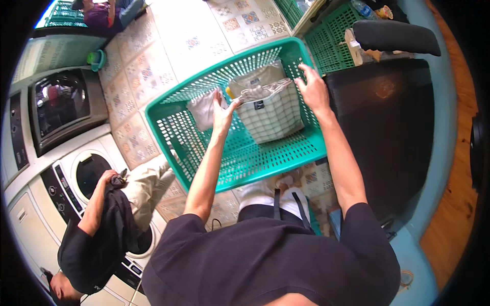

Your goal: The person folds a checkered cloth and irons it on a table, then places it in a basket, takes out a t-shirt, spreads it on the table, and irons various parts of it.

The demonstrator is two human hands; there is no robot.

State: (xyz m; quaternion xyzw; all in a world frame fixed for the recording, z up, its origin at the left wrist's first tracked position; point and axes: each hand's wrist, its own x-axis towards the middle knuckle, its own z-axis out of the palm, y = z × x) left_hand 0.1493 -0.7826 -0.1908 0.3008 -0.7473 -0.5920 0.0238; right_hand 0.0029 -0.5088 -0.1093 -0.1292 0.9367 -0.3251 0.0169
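Observation:
Before me is a large green plastic laundry basket (245, 172) with perforated walls. Inside it, towards the right, stands a checked drawstring fabric bag (270, 116) with cords on top. Behind that bag is a plain beige drawstring bag (258, 76), with something yellow at its left edge. A small folded pale cloth item (201, 111) lies at the left. My left hand (224, 111) is between this item and the checked bag, fingers spread, its thumb near the bag's top edge. At the basket's right side, my right hand (312, 90) is spread beside the checked bag, holding nothing.
A co-worker (111, 214) stands at the left by front-loading machines (92, 172). Another person (101, 15) is at the upper left. A black padded surface (383, 134) adjoins the basket's right side. More green baskets (329, 42) stand behind, with a plastic bottle (363, 9) near them.

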